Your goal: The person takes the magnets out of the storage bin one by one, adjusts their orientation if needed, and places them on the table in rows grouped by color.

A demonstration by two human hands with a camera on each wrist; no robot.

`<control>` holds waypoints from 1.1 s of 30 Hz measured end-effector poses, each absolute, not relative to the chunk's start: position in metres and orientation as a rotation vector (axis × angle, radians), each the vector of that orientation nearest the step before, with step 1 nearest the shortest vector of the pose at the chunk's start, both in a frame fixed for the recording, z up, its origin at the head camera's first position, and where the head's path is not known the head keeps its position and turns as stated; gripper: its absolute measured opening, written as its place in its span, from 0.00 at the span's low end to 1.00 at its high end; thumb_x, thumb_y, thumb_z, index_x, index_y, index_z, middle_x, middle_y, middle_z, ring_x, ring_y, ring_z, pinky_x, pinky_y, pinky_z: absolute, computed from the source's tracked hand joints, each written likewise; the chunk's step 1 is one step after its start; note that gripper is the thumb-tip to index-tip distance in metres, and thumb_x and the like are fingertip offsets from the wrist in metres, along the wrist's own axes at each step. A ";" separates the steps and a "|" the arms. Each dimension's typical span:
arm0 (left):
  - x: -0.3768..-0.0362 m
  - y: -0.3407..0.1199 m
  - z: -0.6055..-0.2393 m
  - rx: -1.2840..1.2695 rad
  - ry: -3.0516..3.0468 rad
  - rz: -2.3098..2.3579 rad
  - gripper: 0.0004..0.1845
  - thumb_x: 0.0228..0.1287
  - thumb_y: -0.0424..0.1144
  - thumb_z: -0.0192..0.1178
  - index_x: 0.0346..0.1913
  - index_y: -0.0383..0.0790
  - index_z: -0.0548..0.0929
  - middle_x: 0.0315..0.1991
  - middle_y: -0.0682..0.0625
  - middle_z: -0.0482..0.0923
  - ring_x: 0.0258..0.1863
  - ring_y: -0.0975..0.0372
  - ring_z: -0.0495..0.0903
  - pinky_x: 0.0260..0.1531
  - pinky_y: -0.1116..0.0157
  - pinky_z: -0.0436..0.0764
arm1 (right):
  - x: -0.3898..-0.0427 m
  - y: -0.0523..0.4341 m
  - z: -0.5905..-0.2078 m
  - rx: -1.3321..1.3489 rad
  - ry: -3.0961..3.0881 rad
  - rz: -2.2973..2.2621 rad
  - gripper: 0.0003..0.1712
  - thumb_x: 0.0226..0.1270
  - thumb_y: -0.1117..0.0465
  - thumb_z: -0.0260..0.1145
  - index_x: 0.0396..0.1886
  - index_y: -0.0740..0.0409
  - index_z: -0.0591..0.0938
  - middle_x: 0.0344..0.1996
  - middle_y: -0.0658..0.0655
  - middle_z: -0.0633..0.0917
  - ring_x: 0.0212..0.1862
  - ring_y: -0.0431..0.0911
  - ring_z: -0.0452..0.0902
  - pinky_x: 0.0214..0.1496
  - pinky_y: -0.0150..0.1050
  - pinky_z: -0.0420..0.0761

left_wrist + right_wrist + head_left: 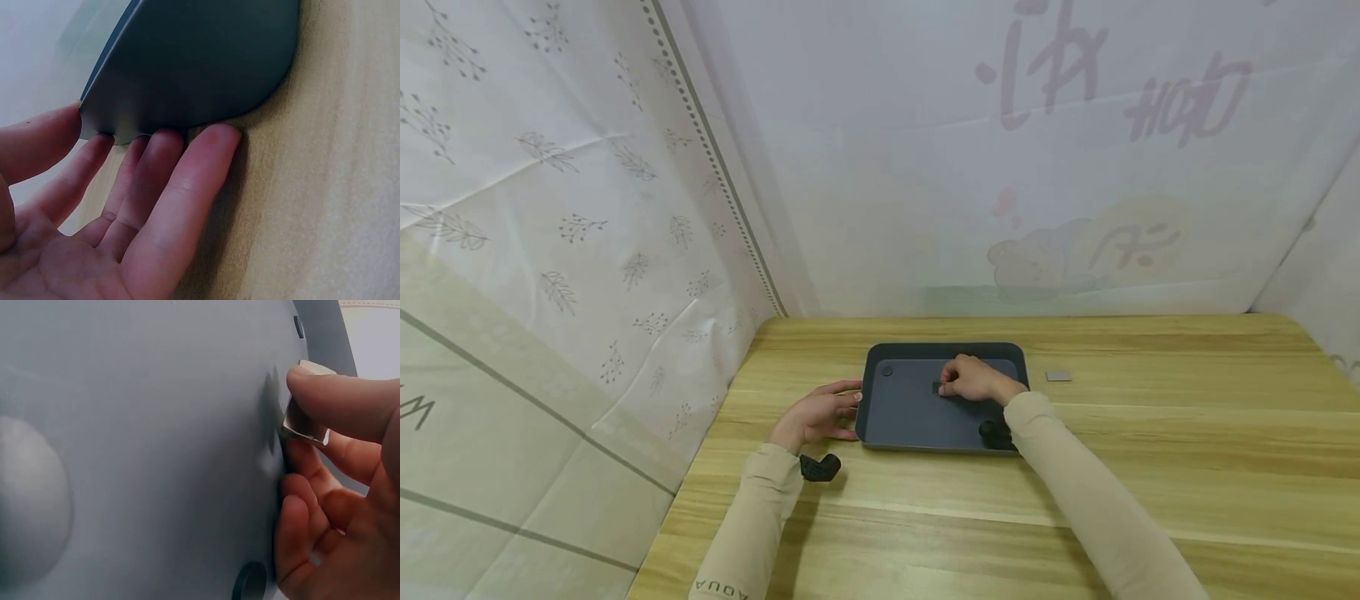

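A shallow dark blue-grey tray (910,421) lies on the wooden table. Over its floor, right of centre, my right hand (976,379) pinches a small flat metallic rectangle (306,422) between thumb and fingers, tilted close to the tray's surface. The other fingers of that hand bend loosely below it in the right wrist view. At the tray's left end is my left hand (820,414), thumb tip at the rim and fairly straight fingers touching the outer wall low down, near the tabletop. A small round dark disc (887,372) lies in the tray's far left corner.
A flat grey rectangular piece (1058,376) lies on the table to the right of the tray. Black wrist devices (822,468) sit by both cuffs, the right one over the tray's near right corner. Printed curtains (880,208) stand behind and left of the table.
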State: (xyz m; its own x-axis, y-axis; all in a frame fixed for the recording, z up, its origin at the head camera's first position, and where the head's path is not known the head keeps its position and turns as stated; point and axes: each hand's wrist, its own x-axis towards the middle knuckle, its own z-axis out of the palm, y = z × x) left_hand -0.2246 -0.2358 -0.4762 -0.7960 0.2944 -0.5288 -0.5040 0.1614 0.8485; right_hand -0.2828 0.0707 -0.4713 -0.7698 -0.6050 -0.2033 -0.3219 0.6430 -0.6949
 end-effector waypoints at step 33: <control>-0.223 -0.235 -0.474 -0.209 1.862 1.698 0.25 0.76 0.40 0.49 0.73 0.45 0.62 0.50 0.45 0.78 0.46 0.58 0.79 0.41 0.54 0.82 | -0.274 0.088 -0.462 -0.611 2.267 -1.302 0.13 0.70 0.59 0.62 0.48 0.62 0.80 0.40 0.61 0.84 0.41 0.51 0.79 0.42 0.44 0.79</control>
State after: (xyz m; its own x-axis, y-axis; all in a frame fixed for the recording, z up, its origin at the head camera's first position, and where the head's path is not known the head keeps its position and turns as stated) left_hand -0.2226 -0.2351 -0.4744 -0.8055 0.2754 -0.5247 -0.4970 0.1682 0.8513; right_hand -0.2741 0.0884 -0.4616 -0.7990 -0.5786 -0.1634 -0.1505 0.4557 -0.8773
